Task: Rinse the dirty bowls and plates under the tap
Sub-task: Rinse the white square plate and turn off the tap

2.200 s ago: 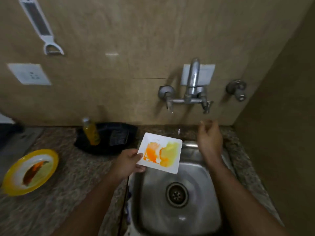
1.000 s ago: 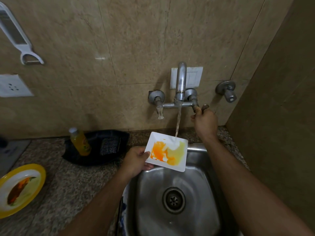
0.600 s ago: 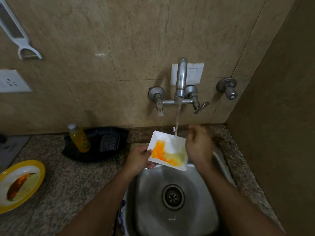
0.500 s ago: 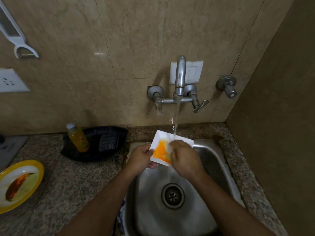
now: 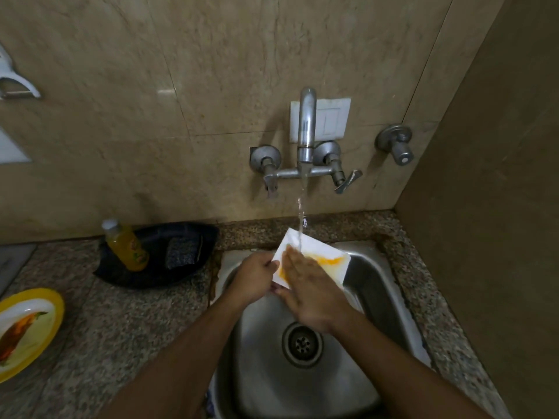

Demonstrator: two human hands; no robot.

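Head view: white square plate held tilted over the steel sink, under the running water stream from the wall tap. Stream lands on the plate's upper left part, right by the fingertips of the right hand.

Left hand pinches the plate's left edge, thumb on top, fingers curled underneath. Right hand lies flat on the plate face, fingers straight and together, covering most of its left half. Orange-yellow residue shows on the plate beside and above that hand; upper corner looks white.

Sink drain sits below the hands, wet basin around it.

On the granite counter to the left: yellow-rimmed plate with orange and brown food smears, cut off by the frame edge, well apart from the sink. Behind it, a black tray against the wall holds an orange liquid bottle with a white cap and a dark scrub pad.
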